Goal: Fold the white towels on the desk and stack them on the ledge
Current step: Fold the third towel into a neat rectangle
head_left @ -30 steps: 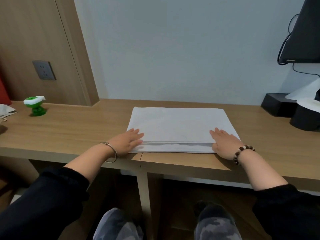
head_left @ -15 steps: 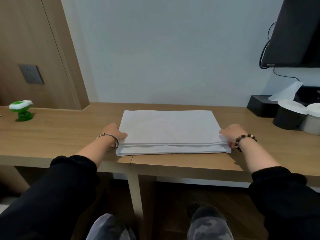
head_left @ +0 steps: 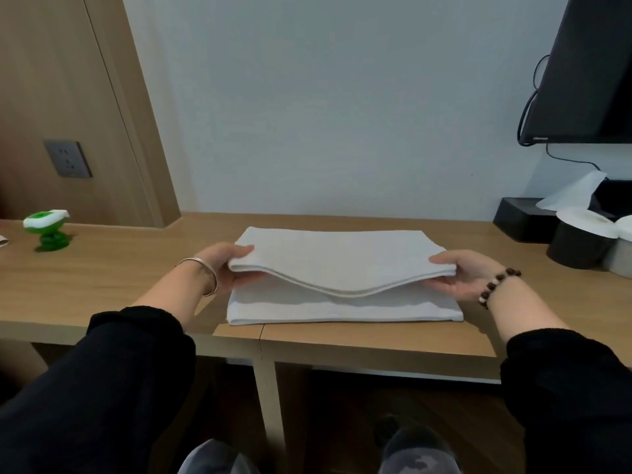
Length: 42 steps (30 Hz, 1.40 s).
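Note:
A folded white towel [head_left: 342, 258] is raised a little off the wooden desk [head_left: 119, 275], sagging in the middle. My left hand [head_left: 219, 265] grips its left end, thumb on top and fingers underneath. Its right end is gripped the same way by my right hand [head_left: 465, 271]. Beneath it, a second white layer [head_left: 342, 307] lies flat near the desk's front edge; whether it is a separate towel or part of the same one I cannot tell.
A green and white toy [head_left: 48, 230] stands at the desk's far left. At the right are a black tissue box [head_left: 526, 217] and paper rolls in dark cups [head_left: 581, 241], below a wall-mounted screen [head_left: 588, 80]. A wooden panel with a socket [head_left: 67, 159] rises at left.
My hands went from pressing flat on the towel's near corners to sliding under its ends. They now grip it and have lifted its upper folded part off the desk.

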Available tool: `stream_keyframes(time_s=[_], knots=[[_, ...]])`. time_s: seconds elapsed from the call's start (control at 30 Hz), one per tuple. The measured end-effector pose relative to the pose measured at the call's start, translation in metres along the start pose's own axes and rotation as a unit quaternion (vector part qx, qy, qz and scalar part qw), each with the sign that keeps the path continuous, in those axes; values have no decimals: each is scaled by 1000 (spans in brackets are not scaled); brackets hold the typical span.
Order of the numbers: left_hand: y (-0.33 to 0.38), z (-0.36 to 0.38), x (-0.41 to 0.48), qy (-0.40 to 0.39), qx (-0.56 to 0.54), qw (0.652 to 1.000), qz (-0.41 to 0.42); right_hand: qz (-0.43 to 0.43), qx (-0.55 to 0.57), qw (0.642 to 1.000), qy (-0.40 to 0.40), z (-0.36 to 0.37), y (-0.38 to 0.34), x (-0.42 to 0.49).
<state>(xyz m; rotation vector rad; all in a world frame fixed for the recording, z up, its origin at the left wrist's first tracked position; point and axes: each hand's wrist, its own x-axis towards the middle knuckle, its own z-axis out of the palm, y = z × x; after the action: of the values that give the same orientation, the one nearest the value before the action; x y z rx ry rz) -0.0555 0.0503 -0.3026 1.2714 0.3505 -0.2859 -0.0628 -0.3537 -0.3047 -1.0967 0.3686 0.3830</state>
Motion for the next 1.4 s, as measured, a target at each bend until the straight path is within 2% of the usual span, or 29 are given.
stream_keyframes(time_s=[0.1, 0.17, 0.23, 0.37, 0.5, 0.7, 0.8, 0.9, 0.93, 1.0, 1.07, 1.2, 1.3, 1.4], knots=[[25, 12, 15, -48, -88, 993, 58, -39, 88, 994, -46, 17, -21, 15], [48, 27, 33, -37, -106, 990, 83, -59, 115, 990, -61, 33, -43, 31], [72, 42, 56, -15, -125, 986, 110, -79, 152, 984, -54, 47, -70, 52], [84, 51, 106, -26, -178, 971, 155, -141, 188, 972, -20, 56, -99, 93], [41, 34, 141, -24, -148, 983, 101, -86, 58, 989, 103, 36, -78, 129], [19, 14, 146, -16, -124, 991, 56, -52, -75, 980, 175, 11, -52, 150], [19, 8, 136, -25, -91, 995, 31, -64, -209, 952, 212, 13, -54, 143], [17, -4, 117, -81, -68, 994, -18, -42, -368, 903, 217, 16, -54, 131], [17, -8, 108, -102, -56, 993, -35, -33, -390, 897, 206, 12, -55, 127], [19, -19, 96, -135, -21, 988, -65, 6, -368, 915, 164, 3, -57, 121], [24, -29, 90, -136, 17, 987, -85, 52, -291, 949, 109, -3, -59, 115], [36, -24, 97, -29, 103, 992, -73, 67, -220, 973, 28, -5, -65, 123], [40, -3, 107, 24, 148, 987, -63, 36, -249, 966, 52, 4, -70, 138], [39, 10, 119, 55, 163, 985, -12, 9, -345, 931, 121, 14, -75, 149]])
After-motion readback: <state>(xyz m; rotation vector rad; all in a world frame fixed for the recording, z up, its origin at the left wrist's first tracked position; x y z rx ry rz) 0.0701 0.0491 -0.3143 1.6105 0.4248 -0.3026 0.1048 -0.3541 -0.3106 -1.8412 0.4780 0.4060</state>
